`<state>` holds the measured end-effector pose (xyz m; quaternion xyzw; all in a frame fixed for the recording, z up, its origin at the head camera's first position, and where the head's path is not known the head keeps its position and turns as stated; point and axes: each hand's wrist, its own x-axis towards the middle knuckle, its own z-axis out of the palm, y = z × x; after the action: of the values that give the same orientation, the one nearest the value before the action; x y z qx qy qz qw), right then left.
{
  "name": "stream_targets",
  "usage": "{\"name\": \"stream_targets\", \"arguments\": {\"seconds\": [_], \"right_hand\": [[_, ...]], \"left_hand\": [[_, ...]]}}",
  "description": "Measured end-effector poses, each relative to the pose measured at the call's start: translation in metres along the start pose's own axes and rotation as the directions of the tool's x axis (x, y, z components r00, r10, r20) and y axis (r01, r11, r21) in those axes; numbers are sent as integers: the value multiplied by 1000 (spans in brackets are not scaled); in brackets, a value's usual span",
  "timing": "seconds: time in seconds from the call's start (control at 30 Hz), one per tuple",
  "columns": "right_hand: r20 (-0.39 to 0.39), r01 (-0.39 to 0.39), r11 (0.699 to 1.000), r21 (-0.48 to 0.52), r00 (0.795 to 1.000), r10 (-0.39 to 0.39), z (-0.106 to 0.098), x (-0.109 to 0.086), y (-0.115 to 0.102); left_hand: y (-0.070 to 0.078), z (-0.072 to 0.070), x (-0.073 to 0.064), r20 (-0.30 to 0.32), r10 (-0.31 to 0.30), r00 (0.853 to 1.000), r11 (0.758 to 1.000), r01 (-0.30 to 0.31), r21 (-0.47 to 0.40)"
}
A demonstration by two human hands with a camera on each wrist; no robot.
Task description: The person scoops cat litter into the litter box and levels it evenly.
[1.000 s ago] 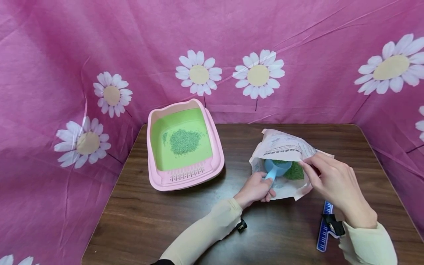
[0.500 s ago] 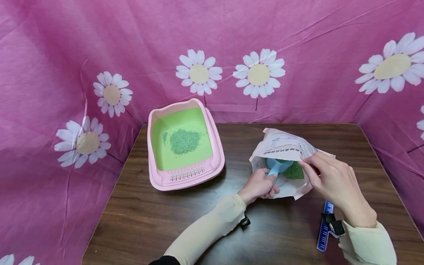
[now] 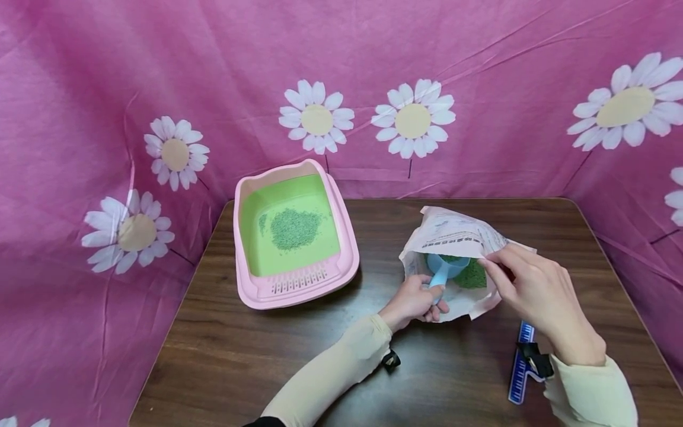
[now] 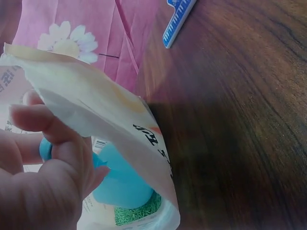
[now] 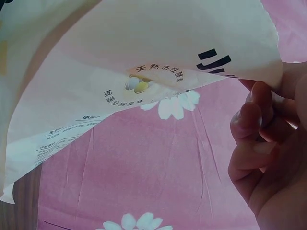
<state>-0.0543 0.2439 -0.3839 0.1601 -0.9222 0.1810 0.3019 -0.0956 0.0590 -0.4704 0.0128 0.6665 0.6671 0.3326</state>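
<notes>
In the head view, my left hand (image 3: 412, 301) grips the handle of a light blue scoop (image 3: 449, 269). The scoop's cup lies inside a white printed paper bag (image 3: 453, 230), against green pellets (image 3: 472, 274). The left wrist view shows the scoop (image 4: 123, 179) under the bag's raised edge, with pellets (image 4: 139, 211) below it. My right hand (image 3: 541, 296) pinches the bag's upper edge at the mouth's right corner and holds it up. That pinch also shows in the right wrist view, where thumb and fingers meet on the paper (image 5: 211, 28). How full the scoop is stays partly hidden.
To the left stands a pink litter box (image 3: 349, 261) with a green inside and a pile of green pellets (image 3: 295, 229) on its floor. A blue clip (image 3: 519, 370) lies on the brown table (image 3: 229, 350) beside my right wrist. Pink flowered cloth (image 3: 363, 47) surrounds the table.
My left hand and the scoop have moved slightly to the right, deeper into the bag. My right hand keeps its hold on the bag's edge. The head view has shifted a little.
</notes>
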Motion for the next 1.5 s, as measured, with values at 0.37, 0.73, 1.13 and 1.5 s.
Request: {"name": "stream_targets", "arguments": {"seconds": [0.37,0.73,1.13,1.5], "right_hand": [[46,-65,998,-27,997,66,-2,1,-2],[70,-63,997,-49,995,67,-4,3,-4],[57,-47,997,-57,997,50,-3,3,-2],[72,-64,997,-41,995,67,-5,3,-3]], "left_hand": [[0,-5,0,-10,-10,1000,999,10,-30],[-4,-9,-2,-31,-37,999,996,40,76],[-9,-22,-10,23,-142,990,986,139,94],[-23,-35,-8,110,-167,980,986,164,42]]}}
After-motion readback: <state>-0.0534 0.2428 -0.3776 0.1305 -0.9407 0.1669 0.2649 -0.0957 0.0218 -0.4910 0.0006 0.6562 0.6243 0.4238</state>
